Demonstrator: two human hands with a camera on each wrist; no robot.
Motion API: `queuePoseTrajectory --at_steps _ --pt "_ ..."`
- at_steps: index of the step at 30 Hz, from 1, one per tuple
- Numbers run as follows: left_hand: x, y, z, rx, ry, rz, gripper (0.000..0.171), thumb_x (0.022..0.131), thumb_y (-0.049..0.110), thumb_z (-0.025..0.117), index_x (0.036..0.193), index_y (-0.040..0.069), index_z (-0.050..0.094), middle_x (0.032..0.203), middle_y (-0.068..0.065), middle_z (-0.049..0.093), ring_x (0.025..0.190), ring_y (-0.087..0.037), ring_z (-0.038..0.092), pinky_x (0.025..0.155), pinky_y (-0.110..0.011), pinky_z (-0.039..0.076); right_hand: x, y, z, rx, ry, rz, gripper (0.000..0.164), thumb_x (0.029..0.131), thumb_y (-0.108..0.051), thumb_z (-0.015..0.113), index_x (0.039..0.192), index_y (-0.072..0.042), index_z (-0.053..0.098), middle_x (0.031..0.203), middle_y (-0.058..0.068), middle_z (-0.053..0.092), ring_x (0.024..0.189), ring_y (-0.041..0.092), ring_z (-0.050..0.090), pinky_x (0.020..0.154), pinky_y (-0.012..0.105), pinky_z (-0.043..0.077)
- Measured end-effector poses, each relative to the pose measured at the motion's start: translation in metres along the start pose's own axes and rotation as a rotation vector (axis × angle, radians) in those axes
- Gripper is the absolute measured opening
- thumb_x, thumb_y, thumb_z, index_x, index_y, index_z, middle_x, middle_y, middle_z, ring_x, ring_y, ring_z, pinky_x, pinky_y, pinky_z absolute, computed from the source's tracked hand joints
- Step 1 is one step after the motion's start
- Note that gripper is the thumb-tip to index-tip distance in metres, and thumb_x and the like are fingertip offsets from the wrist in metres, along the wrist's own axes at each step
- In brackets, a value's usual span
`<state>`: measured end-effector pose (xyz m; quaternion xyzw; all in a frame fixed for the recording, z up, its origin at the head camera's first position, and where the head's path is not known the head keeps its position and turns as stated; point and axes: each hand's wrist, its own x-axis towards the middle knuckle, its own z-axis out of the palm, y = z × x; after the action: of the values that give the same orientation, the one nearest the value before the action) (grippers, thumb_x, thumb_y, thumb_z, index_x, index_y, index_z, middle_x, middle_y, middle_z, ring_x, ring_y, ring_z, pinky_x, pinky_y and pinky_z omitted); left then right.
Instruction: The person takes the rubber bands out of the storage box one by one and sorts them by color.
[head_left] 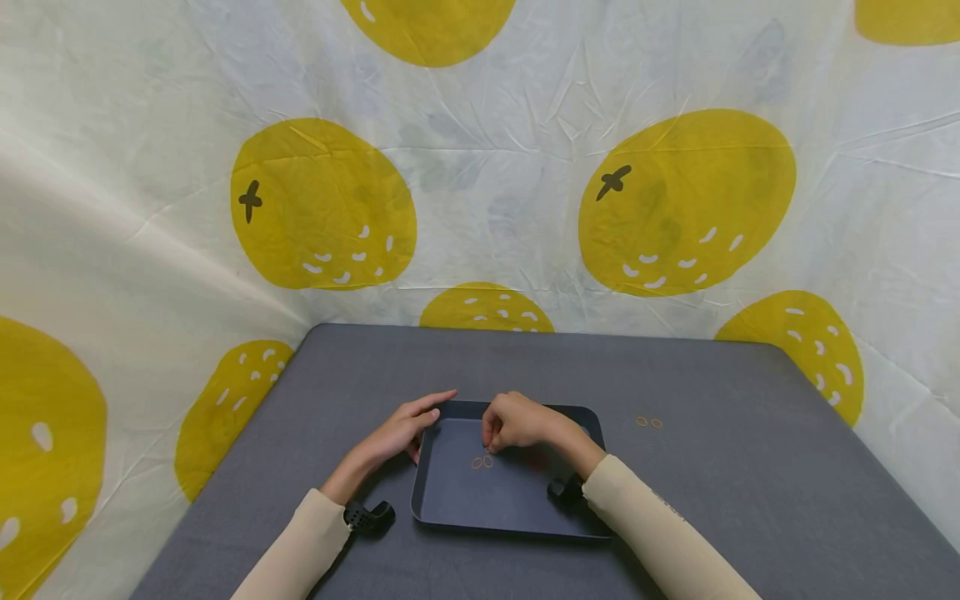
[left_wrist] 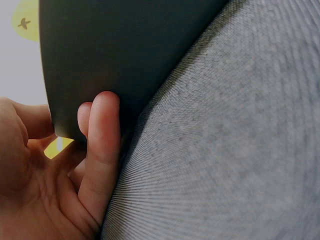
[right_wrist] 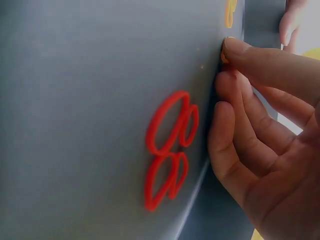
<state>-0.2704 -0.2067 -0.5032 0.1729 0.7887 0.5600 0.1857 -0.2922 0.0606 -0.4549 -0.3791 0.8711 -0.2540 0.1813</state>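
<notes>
A dark shallow tray (head_left: 510,504) lies on the grey table. My left hand (head_left: 401,433) grips its far left corner, thumb over the rim and fingers (left_wrist: 104,130) against the outer wall. Inside the tray, my right hand (head_left: 517,421) pinches a small orange rubber band (right_wrist: 224,57) between thumb and fingertip, close to the tray floor. Just nearer than the fingertips lie two orange rubber bands (head_left: 477,463). Several red rubber bands (right_wrist: 167,125) sit grouped on the tray floor beside the right hand, mostly hidden by the forearm in the head view.
Two more orange rubber bands (head_left: 648,422) rest on the grey table (head_left: 712,467), right of the tray. Behind the table hangs a white curtain (head_left: 495,208) printed with yellow fruit shapes. Black wrist cameras (head_left: 370,518) jut out below each wrist.
</notes>
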Motion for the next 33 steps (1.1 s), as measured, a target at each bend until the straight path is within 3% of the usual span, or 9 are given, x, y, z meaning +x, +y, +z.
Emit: queuePoseTrajectory --at_steps 9,28,33 --pt "0.0 0.001 0.001 0.0 0.003 -0.005 0.047 0.113 0.03 0.042 0.16 0.029 0.041 0.163 -0.02 0.036 0.052 -0.017 0.053 0.05 -0.035 0.056 -0.002 0.003 0.0 0.019 -0.006 -0.024 0.014 0.086 -0.007 0.081 0.076 -0.016 0.078 0.071 -0.009 0.071 0.061 0.002 0.059 0.06 0.02 0.05" --pt "0.0 0.001 0.001 -0.009 0.01 -0.006 0.048 0.113 0.026 0.043 0.161 0.026 0.041 0.163 -0.02 0.035 0.057 -0.018 0.057 0.049 -0.035 0.056 -0.017 0.011 -0.022 0.224 -0.006 -0.068 0.003 0.088 -0.008 0.081 0.09 -0.006 0.081 0.083 0.0 0.077 0.07 0.005 0.066 0.068 0.022 0.056" --pt "-0.001 0.001 0.001 -0.007 0.009 -0.013 0.048 0.113 0.029 0.043 0.161 0.028 0.041 0.162 -0.021 0.038 0.056 -0.018 0.059 0.051 -0.036 0.057 -0.028 0.013 -0.032 0.258 0.031 -0.085 0.005 0.09 -0.012 0.081 0.09 -0.006 0.08 0.085 0.003 0.078 0.074 0.016 0.07 0.068 0.024 0.057"
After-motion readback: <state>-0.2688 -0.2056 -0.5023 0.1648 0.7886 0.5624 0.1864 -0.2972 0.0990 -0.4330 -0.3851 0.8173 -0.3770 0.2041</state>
